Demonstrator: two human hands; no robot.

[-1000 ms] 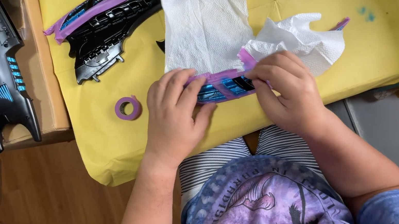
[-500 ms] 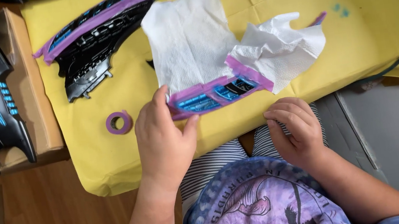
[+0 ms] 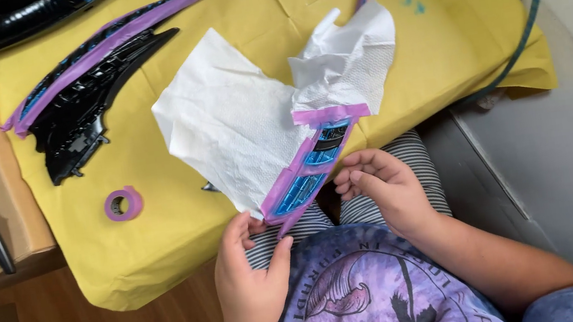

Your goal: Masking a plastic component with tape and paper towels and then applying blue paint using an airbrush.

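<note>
Two hands: both at the near table edge, over the lap.
Left hand (image 3: 247, 282): fingers pinch the lower tip of the masked trim piece (image 3: 307, 173).
Right hand (image 3: 379, 185): fingers loosely curled, empty, just right of the piece.
Handling: probably light, stiff plastic; grip the bare ends, since the taped paper would tear.
Look: narrow black-and-blue strip edged in purple tape, white paper towel (image 3: 236, 119) taped alongside.
Beyond the fingers: purple tape roll (image 3: 123, 203), long black panel (image 3: 91, 99), yellow paper cover (image 3: 461, 24).
</note>
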